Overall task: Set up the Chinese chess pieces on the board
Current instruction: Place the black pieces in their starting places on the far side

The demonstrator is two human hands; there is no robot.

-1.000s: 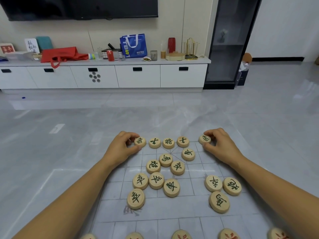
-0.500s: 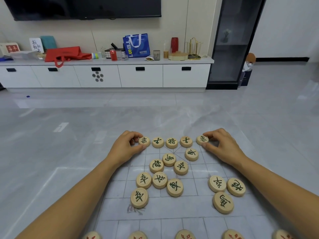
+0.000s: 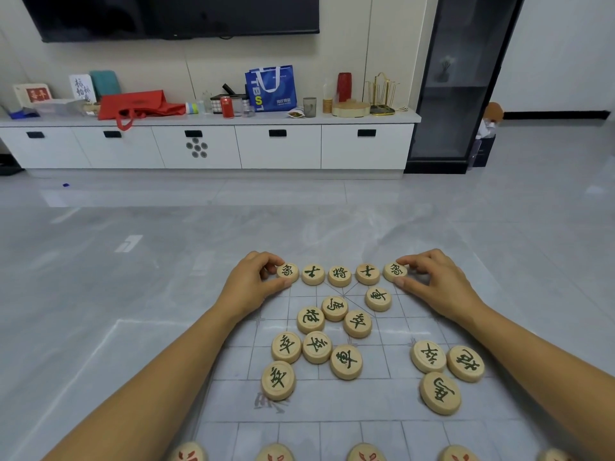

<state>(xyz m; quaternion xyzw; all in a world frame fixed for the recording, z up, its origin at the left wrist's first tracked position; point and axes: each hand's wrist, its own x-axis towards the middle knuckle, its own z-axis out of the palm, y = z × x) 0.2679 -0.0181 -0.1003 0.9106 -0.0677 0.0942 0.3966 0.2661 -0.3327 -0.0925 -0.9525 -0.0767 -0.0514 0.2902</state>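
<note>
A thin translucent chess board (image 3: pixel 382 397) lies on the grey floor. Along its far edge runs a row of round wooden pieces with green characters. My left hand (image 3: pixel 253 284) pinches the leftmost piece of that row (image 3: pixel 288 271) between thumb and fingers. My right hand (image 3: pixel 432 284) pinches the rightmost piece (image 3: pixel 394 271) the same way. Between them sit three more pieces, the middle one (image 3: pixel 339 275) on the palace point. Several green pieces lie scattered mid-board, one cluster (image 3: pixel 316 346) left of centre and three (image 3: pixel 442 374) at the right.
Red-character pieces (image 3: pixel 366 453) line the near edge of the board, cut off by the frame. A low white cabinet (image 3: pixel 206 144) with bags and cups stands along the far wall, a dark glass cabinet (image 3: pixel 466 81) to its right. Grey tiled floor surrounds the board.
My right hand has slid its piece leftward into line with the far row. My left hand has kept its piece at the row's left end. The view has tilted slightly.
</note>
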